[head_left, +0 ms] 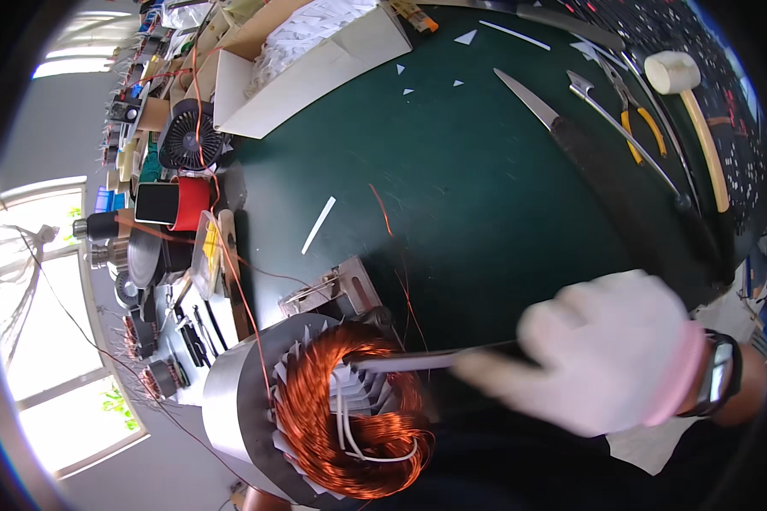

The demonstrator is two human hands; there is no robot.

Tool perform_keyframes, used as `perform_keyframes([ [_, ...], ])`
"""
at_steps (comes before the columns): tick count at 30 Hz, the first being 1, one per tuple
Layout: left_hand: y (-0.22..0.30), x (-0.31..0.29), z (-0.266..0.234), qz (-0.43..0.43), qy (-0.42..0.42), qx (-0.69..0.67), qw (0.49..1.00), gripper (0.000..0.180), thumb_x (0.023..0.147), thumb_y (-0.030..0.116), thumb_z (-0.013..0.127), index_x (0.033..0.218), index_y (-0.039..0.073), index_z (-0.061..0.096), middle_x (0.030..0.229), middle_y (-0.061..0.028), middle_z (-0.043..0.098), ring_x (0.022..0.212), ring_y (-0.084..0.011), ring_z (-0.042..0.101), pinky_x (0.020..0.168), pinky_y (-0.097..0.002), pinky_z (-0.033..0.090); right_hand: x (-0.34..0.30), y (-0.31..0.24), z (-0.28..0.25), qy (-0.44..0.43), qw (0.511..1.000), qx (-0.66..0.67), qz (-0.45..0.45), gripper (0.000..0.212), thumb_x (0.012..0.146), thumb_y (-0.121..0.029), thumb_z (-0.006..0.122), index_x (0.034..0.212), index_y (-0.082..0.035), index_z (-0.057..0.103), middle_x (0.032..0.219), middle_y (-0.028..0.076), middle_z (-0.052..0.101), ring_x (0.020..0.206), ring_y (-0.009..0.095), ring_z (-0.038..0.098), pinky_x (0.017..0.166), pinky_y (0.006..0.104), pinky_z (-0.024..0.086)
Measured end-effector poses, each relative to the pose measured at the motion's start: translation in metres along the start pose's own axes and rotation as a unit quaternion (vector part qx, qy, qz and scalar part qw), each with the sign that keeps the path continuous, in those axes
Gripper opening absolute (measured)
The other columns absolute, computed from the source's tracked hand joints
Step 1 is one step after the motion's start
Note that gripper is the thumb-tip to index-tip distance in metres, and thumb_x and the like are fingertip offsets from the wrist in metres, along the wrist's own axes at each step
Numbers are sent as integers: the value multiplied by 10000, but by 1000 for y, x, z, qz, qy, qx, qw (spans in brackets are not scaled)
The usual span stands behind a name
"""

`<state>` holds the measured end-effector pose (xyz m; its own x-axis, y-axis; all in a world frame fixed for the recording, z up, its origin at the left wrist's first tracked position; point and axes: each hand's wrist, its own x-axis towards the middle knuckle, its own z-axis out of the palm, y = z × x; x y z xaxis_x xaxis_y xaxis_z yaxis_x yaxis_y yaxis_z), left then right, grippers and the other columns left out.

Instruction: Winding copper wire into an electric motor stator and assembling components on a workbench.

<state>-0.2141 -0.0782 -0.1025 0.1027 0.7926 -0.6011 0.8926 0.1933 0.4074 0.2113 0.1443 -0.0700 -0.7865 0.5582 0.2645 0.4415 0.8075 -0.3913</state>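
Observation:
A motor stator (234, 409) with a silvery shell lies on its side at the lower middle, its open end toward the right. Thick copper windings (320, 426) bulge from this end, with pale slot liners (362, 387) in the bore and white sleeves (343, 417) looping over the coil. My right hand (605, 358), in a white glove with a pink cuff, is closed around a long, narrow flat tool (426, 362). The tool's tip reaches the bore's upper edge. Motion blurs the fingers. Of my left hand no fingers show; a small patch under the stator is unclear.
On the green table (400, 162) lie a long knife (528, 98), yellow-handled pliers (635, 119), a metal rod tool (631, 136) and a white-headed mallet (673, 75). A white box (315, 60) holds paper pieces. A metal fixture (345, 289) touches the stator's far side; loose copper wires (400, 281) cross nearby.

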Motion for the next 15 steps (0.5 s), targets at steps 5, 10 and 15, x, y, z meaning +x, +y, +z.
perform_keyframes([
  [5, 10, 11, 43, 39, 60, 2, 997, 685, 800, 300, 869, 1364, 35, 585, 1317, -133, 635, 1250, -307, 597, 1075, -396, 462, -12, 42, -58, -26, 987, -132, 87, 335, 752, -96, 742, 1079, -138, 799, 649, 66, 432, 531, 252, 507, 458, 387, 344],
  [10, -8, 29, 41, 84, 173, 9, 981, 682, 799, 301, 870, 1361, 36, 588, 1317, -134, 636, 1252, -310, 596, 1074, -397, 462, 83, 76, -48, 103, 985, -139, 19, 423, 866, -63, 648, 1266, -175, 723, 735, 129, 594, 679, 324, 649, 614, 424, 520],
  [15, -17, 26, 65, 136, 231, 31, 963, 679, 798, 303, 871, 1357, 36, 592, 1317, -134, 637, 1254, -312, 596, 1074, -398, 462, 147, 110, -37, 21, 980, -123, 157, 538, 962, -101, 512, 1499, -93, 488, 951, 228, 718, 831, 415, 696, 727, 535, 537],
])
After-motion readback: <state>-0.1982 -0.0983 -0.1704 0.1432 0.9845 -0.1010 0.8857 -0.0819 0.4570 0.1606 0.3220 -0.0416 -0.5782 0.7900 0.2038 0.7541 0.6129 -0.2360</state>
